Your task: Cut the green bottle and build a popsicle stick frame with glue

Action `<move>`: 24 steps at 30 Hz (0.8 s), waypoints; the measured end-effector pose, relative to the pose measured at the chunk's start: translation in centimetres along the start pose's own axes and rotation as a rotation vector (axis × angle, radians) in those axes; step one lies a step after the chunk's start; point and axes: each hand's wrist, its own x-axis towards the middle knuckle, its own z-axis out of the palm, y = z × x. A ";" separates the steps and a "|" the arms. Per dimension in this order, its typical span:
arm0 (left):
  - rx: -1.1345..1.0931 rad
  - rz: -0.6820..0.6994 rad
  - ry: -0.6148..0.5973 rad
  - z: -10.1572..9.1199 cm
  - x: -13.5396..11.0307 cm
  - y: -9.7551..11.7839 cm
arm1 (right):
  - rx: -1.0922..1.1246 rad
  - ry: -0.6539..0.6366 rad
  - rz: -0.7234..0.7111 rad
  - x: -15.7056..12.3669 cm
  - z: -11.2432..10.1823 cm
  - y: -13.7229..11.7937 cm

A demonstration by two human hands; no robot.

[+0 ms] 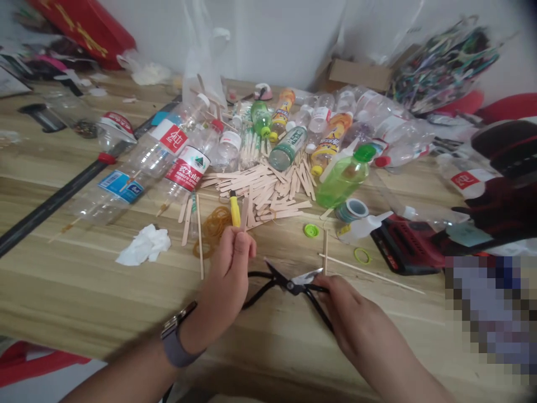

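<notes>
My left hand is pinched shut on a flat wooden craft stick, held upright above the wooden table. A watch sits on that wrist. My right hand is closed around the black handles of a pair of scissors. The blades point left toward my left hand and lie low over the table. Just beyond my hands lies a pile of craft sticks, with a yellow-handled tool and a heap of rubber bands beside it.
Several empty plastic bottles lie across the back, including a green one. A crumpled tissue is at the left, thin skewers, a green cap, a tape roll and a red-black tool at the right.
</notes>
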 end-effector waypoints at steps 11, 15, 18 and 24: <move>-0.171 -0.259 -0.451 0.5 0.3 0.5 | 0.097 0.267 0.200 2.0 -0.6 0.7; -0.247 -0.219 -0.474 1.0 -0.6 0.6 | 0.110 0.306 0.222 2.3 0.5 -0.2; -0.200 -0.194 -0.495 0.9 -1.2 0.3 | 0.079 0.247 0.072 2.8 0.8 -1.3; -0.226 -0.130 -0.587 0.4 -1.7 0.2 | -0.007 0.380 0.013 3.4 1.7 -1.6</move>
